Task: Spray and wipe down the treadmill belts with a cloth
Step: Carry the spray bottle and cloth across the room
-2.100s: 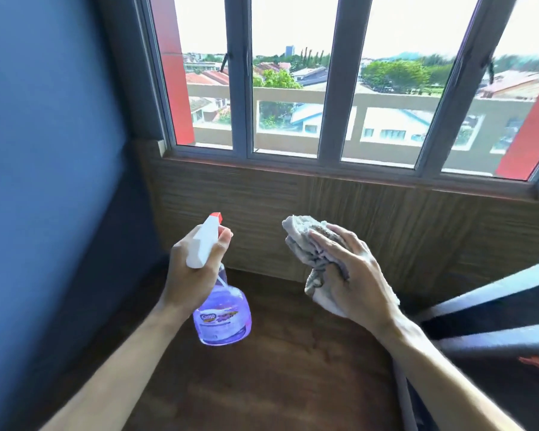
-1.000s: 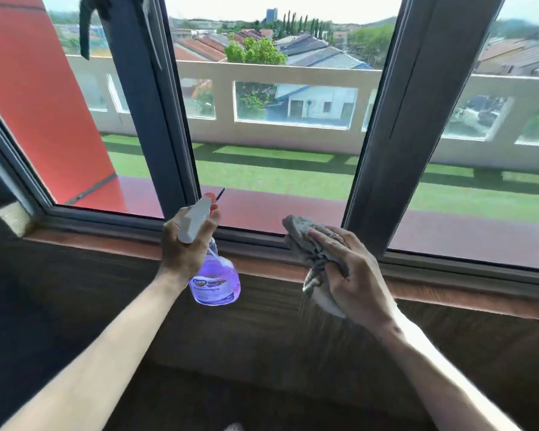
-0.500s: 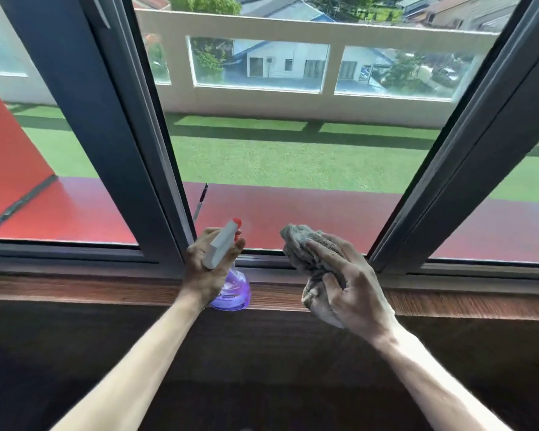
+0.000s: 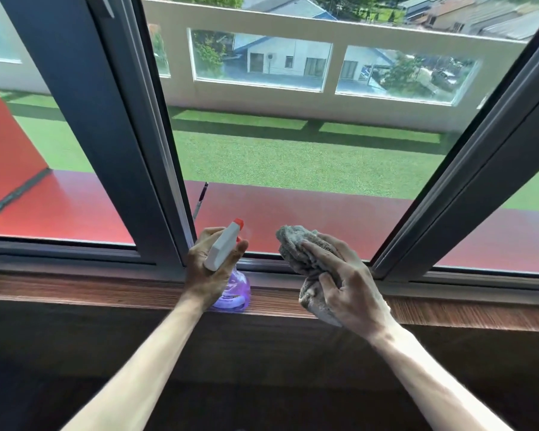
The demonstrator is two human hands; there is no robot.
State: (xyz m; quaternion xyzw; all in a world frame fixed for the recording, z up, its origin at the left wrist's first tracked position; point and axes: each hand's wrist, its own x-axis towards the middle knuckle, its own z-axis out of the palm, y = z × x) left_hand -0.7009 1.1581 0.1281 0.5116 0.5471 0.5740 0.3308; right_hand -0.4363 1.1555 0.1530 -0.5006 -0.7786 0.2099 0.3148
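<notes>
Hands at wooden sill: left grip clasps spray bottle, right grip bunches cloth; window frame ahead.

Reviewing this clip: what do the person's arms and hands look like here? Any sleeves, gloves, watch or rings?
Both forearms are bare up to the bottom edge of the picture: no sleeves show. The left hand and right hand wear no gloves. No watch, wristband or ring is visible.
</notes>
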